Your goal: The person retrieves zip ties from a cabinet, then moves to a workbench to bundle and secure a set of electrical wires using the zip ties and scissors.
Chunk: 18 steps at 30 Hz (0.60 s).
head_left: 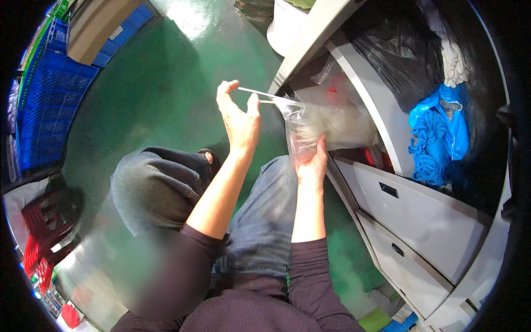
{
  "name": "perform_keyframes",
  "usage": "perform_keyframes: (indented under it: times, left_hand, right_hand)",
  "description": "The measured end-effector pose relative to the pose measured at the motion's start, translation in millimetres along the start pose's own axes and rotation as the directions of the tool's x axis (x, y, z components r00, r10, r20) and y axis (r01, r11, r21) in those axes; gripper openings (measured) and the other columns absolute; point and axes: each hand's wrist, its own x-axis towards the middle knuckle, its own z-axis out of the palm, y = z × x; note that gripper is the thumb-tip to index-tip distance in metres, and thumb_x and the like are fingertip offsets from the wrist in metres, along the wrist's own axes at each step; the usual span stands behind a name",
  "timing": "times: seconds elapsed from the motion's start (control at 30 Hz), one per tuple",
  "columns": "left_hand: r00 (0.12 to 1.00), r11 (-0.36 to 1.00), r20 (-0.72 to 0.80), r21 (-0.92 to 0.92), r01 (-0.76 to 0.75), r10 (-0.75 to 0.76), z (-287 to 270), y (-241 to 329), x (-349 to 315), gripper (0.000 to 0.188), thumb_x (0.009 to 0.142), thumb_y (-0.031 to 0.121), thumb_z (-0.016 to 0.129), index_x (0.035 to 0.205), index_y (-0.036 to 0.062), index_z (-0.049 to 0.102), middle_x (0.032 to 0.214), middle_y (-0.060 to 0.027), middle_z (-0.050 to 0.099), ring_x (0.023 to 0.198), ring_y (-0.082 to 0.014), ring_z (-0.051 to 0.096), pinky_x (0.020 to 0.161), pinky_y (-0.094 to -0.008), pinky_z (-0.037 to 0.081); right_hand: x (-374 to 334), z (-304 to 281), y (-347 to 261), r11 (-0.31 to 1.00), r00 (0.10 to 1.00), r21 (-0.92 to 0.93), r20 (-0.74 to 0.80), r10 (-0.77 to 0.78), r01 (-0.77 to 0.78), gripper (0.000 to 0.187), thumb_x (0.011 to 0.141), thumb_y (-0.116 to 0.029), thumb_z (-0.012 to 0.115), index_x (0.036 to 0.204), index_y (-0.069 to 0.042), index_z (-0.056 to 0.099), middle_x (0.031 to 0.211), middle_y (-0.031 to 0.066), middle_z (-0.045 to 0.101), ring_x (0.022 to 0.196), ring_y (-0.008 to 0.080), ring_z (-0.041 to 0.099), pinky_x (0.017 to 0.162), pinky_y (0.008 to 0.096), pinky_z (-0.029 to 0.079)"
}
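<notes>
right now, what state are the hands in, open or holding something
Left hand: open, thumb and finger apart, thin white strands at their tips.
Right hand: closed on the clear plastic bag.

And here's the glossy green floor (144,99) spreading beneath you, a white rounded container (285,30) standing on it at the top, latticed blue plastic crates (55,102) along its left side. Over to your right, the off-white cabinet with stacked drawers (412,221) carries, in its open upper compartment, a crumpled black plastic bag (395,61), a white knitted-looking bundle (453,63), a shiny bright-blue plastic bag (457,130) and, touching it, coiled blue braided rope (428,149).
</notes>
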Motion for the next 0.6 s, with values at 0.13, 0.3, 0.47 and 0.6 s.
perform_keyframes:
  times: [0.13,0.3,0.47,0.6]
  left_hand:
    - [0.999,0.999,-0.041,-0.041,-0.01,0.008,10.2,-3.3,7.8,0.047,0.086,0.013,0.052,0.128,-0.0025,0.038,0.132,-0.0196,0.039,0.125,-0.0294,0.036,0.108,-0.0369,0.023]
    - [0.941,0.996,0.335,-0.064,0.066,-0.041,21.9,-1.9,-3.4,0.038,0.093,0.019,0.042,0.125,0.0003,0.045,0.122,-0.0203,0.052,0.115,-0.0276,0.05,0.099,-0.0339,0.036]
    - [0.735,0.889,0.677,0.351,-0.294,-0.024,40.3,1.9,-39.1,0.08,0.087,0.037,0.055,0.145,0.012,0.006,0.148,-0.0211,0.009,0.131,-0.0401,0.025,0.107,-0.0414,0.027]
    - [0.872,0.96,0.436,-0.059,0.274,-0.222,36.9,-18.7,-43.8,0.091,0.078,0.019,0.07,0.145,0.0128,0.009,0.142,-0.017,0.025,0.125,-0.0302,0.037,0.104,-0.0427,0.031]
  right_hand:
    - [-5.0,3.2,-2.6,1.0,1.0,-0.011,-0.008,-0.003,0.003,0.052,0.093,-0.039,0.047,0.127,0.0,0.041,0.122,0.014,0.051,0.109,0.0272,0.053,0.094,0.0421,0.045]
    - [-6.6,1.5,-3.2,0.999,1.0,-0.024,0.0,-0.025,0.025,0.053,0.093,-0.04,0.046,0.128,0.0,0.04,0.123,0.0149,0.05,0.11,0.0271,0.052,0.094,0.0422,0.045]
    - [-7.6,-0.3,0.6,0.995,0.999,-0.098,-0.035,-0.004,0.0,0.049,0.094,-0.036,0.047,0.127,0.0,0.042,0.122,0.0146,0.052,0.11,0.0251,0.052,0.093,0.0408,0.045]
    - [-24.3,-2.5,8.5,0.96,0.998,-0.275,-0.036,0.049,-0.057,0.05,0.092,-0.028,0.053,0.129,0.003,0.039,0.124,0.0139,0.049,0.11,0.02,0.052,0.089,0.0356,0.046]
